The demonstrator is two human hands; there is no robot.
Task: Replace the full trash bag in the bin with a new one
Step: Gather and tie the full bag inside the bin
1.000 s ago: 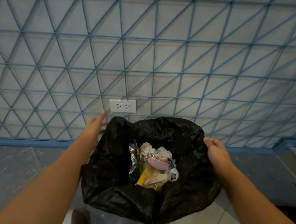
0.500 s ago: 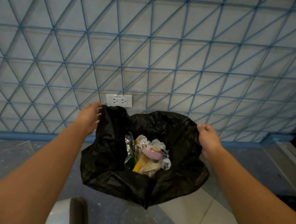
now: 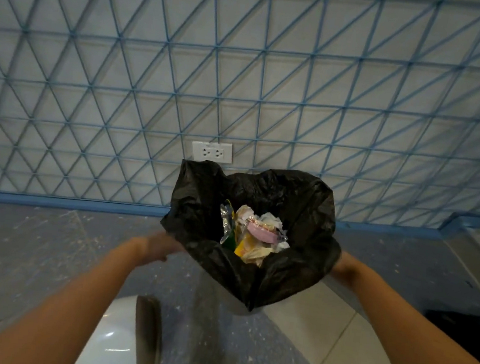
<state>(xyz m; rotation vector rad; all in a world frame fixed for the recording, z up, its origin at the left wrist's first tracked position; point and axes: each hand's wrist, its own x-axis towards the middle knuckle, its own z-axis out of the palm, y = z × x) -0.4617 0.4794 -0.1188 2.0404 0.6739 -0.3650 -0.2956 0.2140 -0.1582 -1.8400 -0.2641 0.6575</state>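
Observation:
The black trash bag (image 3: 200,207) hangs above the floor in front of me, its mouth wide and its pointed bottom off the ground. Inside lies mixed trash (image 3: 253,236): wrappers, crumpled paper, a pink lid. My left hand (image 3: 161,246) is blurred at the bag's lower left edge; its grip is unclear. My right hand (image 3: 342,265) is at the bag's right side, holding it, with the fingers hidden behind the plastic. A white bin (image 3: 115,343) with a dark handle (image 3: 147,338) sits at the bottom, near my left forearm.
Straight ahead is a grey wall with a blue triangular lattice, carrying a white power outlet (image 3: 212,151) just above the bag. A blue skirting (image 3: 61,203) runs along the floor. The floor is grey speckled, with pale tiles (image 3: 334,340) at right and a dark object (image 3: 466,327) at far right.
Both hands have dropped from the bag's upper rim to its lower sides. The far rim now stands free. The bag sits further right in view.

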